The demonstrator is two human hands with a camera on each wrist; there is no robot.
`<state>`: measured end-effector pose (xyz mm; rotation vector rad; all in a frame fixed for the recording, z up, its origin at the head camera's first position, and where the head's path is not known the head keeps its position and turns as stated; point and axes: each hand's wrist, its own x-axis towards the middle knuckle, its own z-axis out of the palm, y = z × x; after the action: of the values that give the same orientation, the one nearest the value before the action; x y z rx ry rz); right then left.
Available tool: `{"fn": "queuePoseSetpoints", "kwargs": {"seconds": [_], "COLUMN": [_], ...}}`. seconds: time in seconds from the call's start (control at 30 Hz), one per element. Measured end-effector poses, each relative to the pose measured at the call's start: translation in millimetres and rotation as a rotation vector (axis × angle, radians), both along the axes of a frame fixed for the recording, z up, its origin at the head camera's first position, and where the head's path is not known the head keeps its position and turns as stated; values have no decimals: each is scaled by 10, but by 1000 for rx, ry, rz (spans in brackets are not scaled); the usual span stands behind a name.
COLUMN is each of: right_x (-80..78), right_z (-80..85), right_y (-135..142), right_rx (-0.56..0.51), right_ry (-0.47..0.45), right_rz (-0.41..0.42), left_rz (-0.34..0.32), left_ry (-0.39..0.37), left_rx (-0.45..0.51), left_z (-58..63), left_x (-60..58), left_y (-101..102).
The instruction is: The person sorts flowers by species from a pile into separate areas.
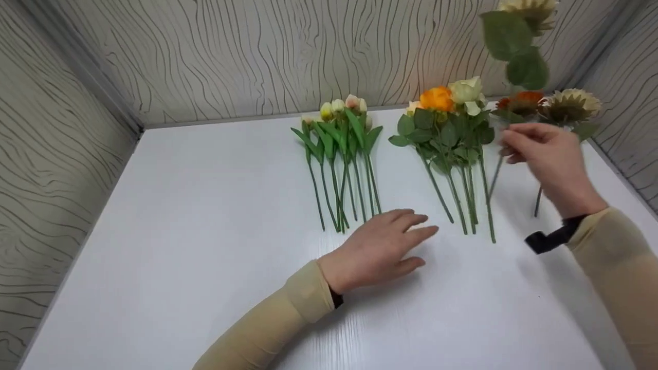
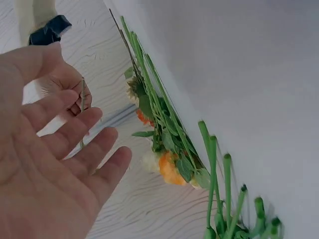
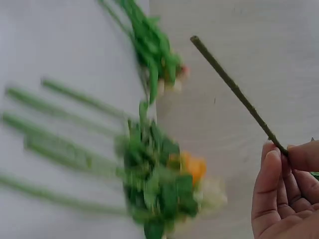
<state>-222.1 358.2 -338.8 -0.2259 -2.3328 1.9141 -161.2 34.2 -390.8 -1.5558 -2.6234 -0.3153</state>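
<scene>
My right hand [image 1: 552, 164] is raised at the right and pinches the stem [image 3: 234, 92] of a cream sunflower [image 1: 537, 15] between thumb and fingers. The bloom points up, its top cut off by the head view's edge, and two broad green leaves [image 1: 506, 36] hang below it. In the right wrist view the stem's bare lower end sticks out from the fingertips. Low over the white table, my left hand [image 1: 380, 249] holds nothing, its fingers spread apart. It is nearest the stem ends of a bunch of tulips [image 1: 342, 136].
Right of the tulips lie roses [image 1: 452, 133] with green leaves, among them an orange bloom [image 1: 437, 98]. Farther right are a rust-red flower [image 1: 522, 103] and another cream sunflower [image 1: 570, 105]. Patterned wall panels [image 1: 277, 56] border the white table [image 1: 195, 205].
</scene>
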Motion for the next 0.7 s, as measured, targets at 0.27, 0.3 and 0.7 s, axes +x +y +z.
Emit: {"fn": "queuePoseSetpoints", "kwargs": {"seconds": [0.27,0.3,0.7], "right_x": [-226,-233,-240], "right_z": [-308,-358,-573], "right_y": [960,1018,1133], "right_rx": [538,567,740], "right_ry": [-214,-232,-285], "right_rz": [-116,-114,-100], "left_rz": [-69,-67,-42], "left_ry": [106,104,75], "left_rx": [-113,-118,-136], "left_z": [-76,-91,-132], "left_x": [92,89,74], "left_y": [94,96,89]}}
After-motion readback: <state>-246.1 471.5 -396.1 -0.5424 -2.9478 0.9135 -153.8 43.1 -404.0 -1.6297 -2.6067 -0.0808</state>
